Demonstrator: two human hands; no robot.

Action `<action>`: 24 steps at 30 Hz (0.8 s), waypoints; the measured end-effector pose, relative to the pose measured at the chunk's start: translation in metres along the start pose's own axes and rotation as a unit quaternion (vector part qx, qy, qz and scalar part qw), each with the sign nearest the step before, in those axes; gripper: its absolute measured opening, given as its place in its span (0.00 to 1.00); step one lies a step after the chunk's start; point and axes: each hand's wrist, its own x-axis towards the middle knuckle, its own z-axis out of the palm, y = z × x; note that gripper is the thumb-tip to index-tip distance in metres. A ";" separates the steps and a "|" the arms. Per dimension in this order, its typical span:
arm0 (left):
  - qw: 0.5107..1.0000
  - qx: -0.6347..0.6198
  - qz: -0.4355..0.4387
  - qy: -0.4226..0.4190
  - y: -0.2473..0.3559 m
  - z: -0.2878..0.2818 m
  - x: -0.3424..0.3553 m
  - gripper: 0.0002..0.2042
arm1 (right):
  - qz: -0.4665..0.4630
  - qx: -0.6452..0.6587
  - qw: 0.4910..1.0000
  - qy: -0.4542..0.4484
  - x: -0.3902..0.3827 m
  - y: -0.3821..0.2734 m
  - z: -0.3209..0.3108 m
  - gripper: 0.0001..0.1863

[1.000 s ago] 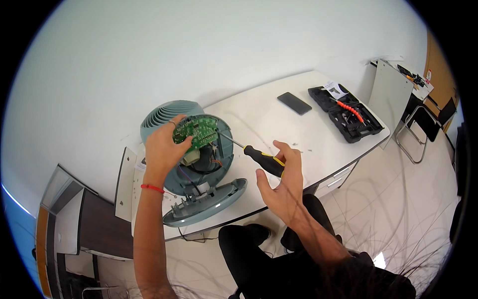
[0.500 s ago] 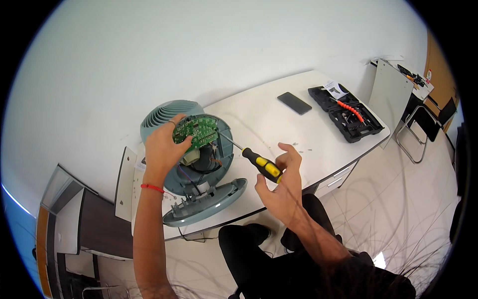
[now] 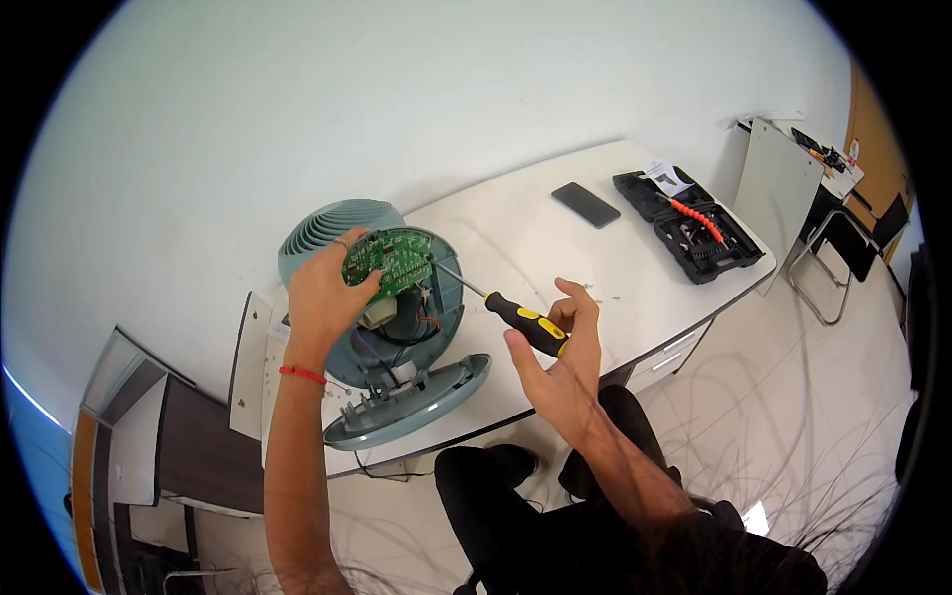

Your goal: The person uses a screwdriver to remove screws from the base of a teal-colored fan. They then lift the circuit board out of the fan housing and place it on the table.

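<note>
A green circuit board sits in the open round base of a grey-green fan. My left hand grips the board's left side, thumb on its face and fingers behind the upper edge. My right hand is loosely round the end of a black-and-yellow screwdriver, thumb and forefinger partly spread. The shaft slants up-left, its tip at the board's right edge; whatever it meets there is too small to make out. Wires hang below the board. The detached grey-green base cover leans in front, at the table edge.
Upon the white table lie a dark phone and an open black tool case with an orange-red flexible shaft. Small loose screws lie right of the screwdriver. A black chair stands at the far right.
My right hand's grip has shifted slightly and the screwdriver handle has turned, showing its yellow inlays differently. The tip stays at the board's right edge. My left hand is nearly still.
</note>
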 end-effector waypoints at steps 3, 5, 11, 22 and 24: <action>1.000 -0.001 0.005 0.004 -0.002 -0.001 -0.001 0.26 | 0.127 0.023 0.987 -0.099 0.003 -0.004 -0.009 0.39; 1.000 0.000 0.001 0.003 -0.003 -0.002 -0.002 0.26 | 0.142 0.061 0.984 -0.092 0.001 -0.006 -0.007 0.39; 1.000 0.001 -0.013 -0.011 0.002 -0.002 0.000 0.26 | -0.019 -0.008 0.999 0.026 -0.003 -0.003 0.003 0.38; 1.000 -0.004 -0.009 -0.008 0.001 -0.002 0.000 0.26 | -0.022 0.020 0.999 0.017 -0.001 -0.004 0.008 0.32; 1.000 -0.005 -0.011 -0.008 0.000 -0.002 0.000 0.26 | 0.029 -0.024 0.998 -0.056 -0.002 -0.012 -0.003 0.29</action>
